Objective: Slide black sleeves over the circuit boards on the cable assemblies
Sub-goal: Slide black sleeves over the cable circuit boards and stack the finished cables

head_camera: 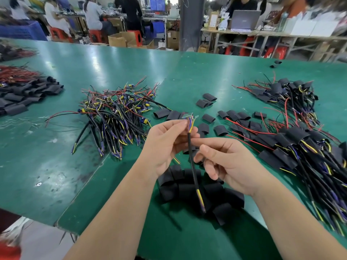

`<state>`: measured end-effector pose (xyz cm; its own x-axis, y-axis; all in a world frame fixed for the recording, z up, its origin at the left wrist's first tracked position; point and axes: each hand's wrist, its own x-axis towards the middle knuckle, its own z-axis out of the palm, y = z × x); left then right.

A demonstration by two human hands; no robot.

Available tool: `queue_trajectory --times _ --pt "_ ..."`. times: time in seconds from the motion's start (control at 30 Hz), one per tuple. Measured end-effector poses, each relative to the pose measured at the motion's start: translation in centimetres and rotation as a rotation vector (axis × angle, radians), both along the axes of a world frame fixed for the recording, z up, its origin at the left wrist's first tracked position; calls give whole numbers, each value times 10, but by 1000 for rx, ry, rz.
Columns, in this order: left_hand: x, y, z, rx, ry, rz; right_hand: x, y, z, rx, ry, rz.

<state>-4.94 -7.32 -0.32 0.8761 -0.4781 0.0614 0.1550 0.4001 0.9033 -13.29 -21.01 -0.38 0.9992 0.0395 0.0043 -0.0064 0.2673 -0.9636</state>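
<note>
Cable assembly (195,177) is hanging almost upright between the person's two hands above the green table (56,147), its bare circuit board (188,115) sticking up just past the left fingertips and its yellow and purple wire ends dangling low over a heap of loose black sleeves (180,188). The left hand (169,141) is pinching the cable right under the board, thumb and forefinger closing on the coloured wires while the other fingers are curling loosely behind. The right hand (225,164) is reaching in from the side lower down, its forefinger stretching to the black jacket and its thumb lying just beside it, the remaining fingers folding inward; I cannot tell whether it is actually gripping the cable. No sleeve is sitting on the board. A tangle of unsleeved assemblies (116,113) is lying to the left, and a stack of sleeved assemblies (293,147) is lying to the right, with more single sleeves scattered between them.
</note>
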Motion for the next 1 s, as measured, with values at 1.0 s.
queue_trajectory --times 1.0 --pt "2 -2 -14 1011 -1065 111 16 -15 -12 -273 -145 -534"
